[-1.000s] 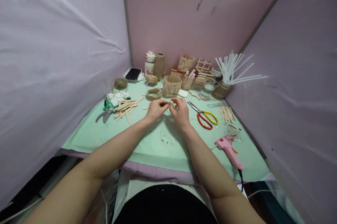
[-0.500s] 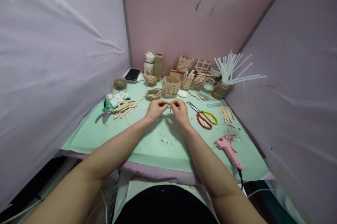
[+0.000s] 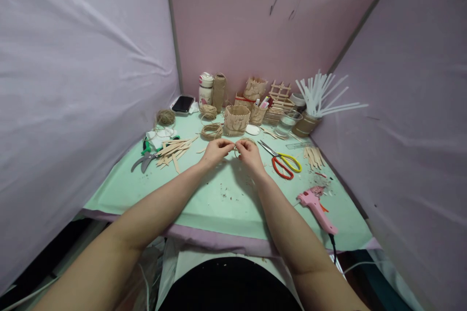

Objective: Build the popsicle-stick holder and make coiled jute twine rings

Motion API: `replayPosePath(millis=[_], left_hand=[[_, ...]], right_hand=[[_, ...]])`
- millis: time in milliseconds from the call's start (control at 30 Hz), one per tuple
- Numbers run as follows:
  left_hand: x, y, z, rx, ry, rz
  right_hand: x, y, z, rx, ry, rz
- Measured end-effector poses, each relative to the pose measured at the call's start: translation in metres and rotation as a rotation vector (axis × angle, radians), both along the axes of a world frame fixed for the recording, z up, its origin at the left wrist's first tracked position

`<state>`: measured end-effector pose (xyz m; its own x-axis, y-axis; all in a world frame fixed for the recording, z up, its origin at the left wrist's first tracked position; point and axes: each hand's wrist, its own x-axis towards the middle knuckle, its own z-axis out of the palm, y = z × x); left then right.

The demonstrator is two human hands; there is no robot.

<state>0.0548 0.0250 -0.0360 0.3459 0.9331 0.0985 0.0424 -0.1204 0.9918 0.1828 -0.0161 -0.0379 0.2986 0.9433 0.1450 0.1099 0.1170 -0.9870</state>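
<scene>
My left hand (image 3: pixel 218 151) and my right hand (image 3: pixel 249 152) meet over the middle of the green table, fingertips almost touching. Both are closed in a pinch on a thin piece of twine (image 3: pixel 236 152), which curves below and behind the right fingers. Just beyond them stand a woven wooden basket (image 3: pixel 236 120) and a coil of twine (image 3: pixel 212 131). Scissors (image 3: pixel 280 159) with red and yellow handles lie right of my right hand.
Wooden strips (image 3: pixel 174 151) and pruning shears (image 3: pixel 145 160) lie at left. A pink glue gun (image 3: pixel 316 208) rests at front right. Farther back are a bottle (image 3: pixel 206 89), a clear bowl (image 3: pixel 288 123) and a holder (image 3: pixel 306 125) of white sticks.
The twine's loop shows more around the right fingers. Both hands stay in nearly the same place, and the whole view has shifted very slightly.
</scene>
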Motion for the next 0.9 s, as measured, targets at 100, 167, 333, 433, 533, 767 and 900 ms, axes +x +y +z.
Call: replayPosePath(millis=[100,167,333,433,533,767,900], left_hand=[[-0.001,0.000,0.000,0.044,0.033,0.028],[-0.001,-0.001,0.001,0.079,0.034,0.059],[-0.001,-0.003,0.004,0.139,0.007,0.134],[-0.001,-0.003,0.003,0.170,0.010,0.112],[-0.001,-0.002,0.000,0.182,0.022,0.082],[0.000,-0.001,-0.001,0.093,0.021,0.043],[0.000,-0.002,0.003,-0.024,-0.002,-0.005]], right_hand=[[0.001,0.000,-0.002,0.056,-0.107,-0.017],[0.001,0.000,-0.002,0.082,-0.125,-0.053],[-0.002,-0.004,0.005,0.109,-0.130,-0.152],[-0.004,-0.006,0.009,0.101,-0.130,-0.118],[-0.004,-0.007,0.009,0.096,-0.126,-0.099],[-0.003,-0.005,0.002,0.170,-0.263,-0.126],[-0.003,-0.004,-0.001,0.190,-0.358,-0.122]])
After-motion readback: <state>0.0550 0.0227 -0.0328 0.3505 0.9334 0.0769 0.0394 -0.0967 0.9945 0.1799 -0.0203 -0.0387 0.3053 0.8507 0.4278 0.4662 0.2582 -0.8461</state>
